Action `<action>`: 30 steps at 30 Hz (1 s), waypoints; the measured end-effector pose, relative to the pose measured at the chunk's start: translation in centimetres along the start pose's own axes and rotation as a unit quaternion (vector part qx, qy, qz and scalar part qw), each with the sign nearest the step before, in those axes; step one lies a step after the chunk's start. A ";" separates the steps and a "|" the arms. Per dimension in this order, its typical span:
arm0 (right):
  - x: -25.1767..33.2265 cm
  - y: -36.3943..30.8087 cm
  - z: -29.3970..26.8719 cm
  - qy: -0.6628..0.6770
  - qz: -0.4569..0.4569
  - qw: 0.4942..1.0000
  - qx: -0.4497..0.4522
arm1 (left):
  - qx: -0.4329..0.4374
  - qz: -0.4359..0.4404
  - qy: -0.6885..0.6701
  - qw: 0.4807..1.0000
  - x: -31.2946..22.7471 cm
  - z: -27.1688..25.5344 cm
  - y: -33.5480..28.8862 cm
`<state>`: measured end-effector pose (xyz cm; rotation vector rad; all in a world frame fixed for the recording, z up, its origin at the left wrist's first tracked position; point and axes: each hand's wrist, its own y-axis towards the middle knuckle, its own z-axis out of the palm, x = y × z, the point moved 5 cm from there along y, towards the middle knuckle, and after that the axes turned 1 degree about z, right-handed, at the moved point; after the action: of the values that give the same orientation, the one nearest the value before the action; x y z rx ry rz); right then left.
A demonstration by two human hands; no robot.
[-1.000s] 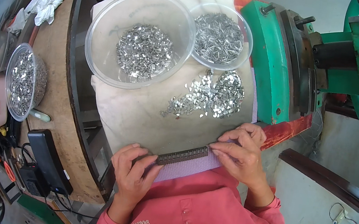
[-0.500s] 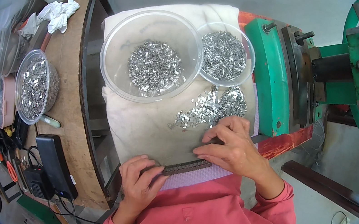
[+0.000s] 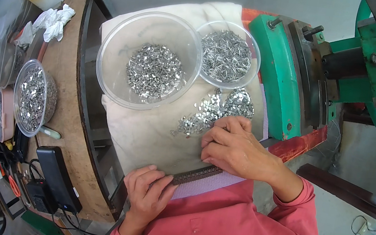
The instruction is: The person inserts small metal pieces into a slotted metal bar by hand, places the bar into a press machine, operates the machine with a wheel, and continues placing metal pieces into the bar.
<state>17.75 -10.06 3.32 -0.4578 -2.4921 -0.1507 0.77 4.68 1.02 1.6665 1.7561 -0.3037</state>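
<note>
A dark, narrow bar (image 3: 196, 175) with a row of small notches lies along the near edge of the cloth. My left hand (image 3: 148, 191) grips its left end between thumb and curled fingers. Over the bar's right end is my right hand (image 3: 236, 148), with fingertips bunched together and pointing down; whatever they hold is hidden. Just beyond that hand lies a loose pile of small, flat, shiny metal pieces (image 3: 208, 113), partly covered by the fingers.
A large clear tub (image 3: 103, 69) holds small metal parts; a smaller clear tub (image 3: 255, 71) holds metal pins. A green press (image 3: 277, 77) stands at the right. On the left-hand wooden bench (image 3: 66, 76) are another tub of metal pieces (image 3: 32, 95) and a black device (image 3: 57, 176).
My right hand's fingers have drawn together, from spread apart to bunched, close to the bar. The left hand keeps its grip on the bar. The whole view has shifted slightly.
</note>
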 end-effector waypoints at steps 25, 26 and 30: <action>0.0 0.0 0.3 0.097 0.046 0.993 0.051 | 0.011 -0.019 -0.030 0.999 0.9 0.9 1.8; 0.0 0.0 0.2 0.097 0.046 0.993 0.051 | 0.013 -0.019 -0.029 0.999 0.9 0.9 1.8; 0.1 0.0 0.2 0.093 0.048 0.994 0.038 | 0.020 -0.020 -0.030 0.999 0.8 0.9 1.9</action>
<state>17.53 -10.02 3.23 -0.5075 -2.2805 -0.0568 2.93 5.05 0.43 1.6356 1.7508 -0.4048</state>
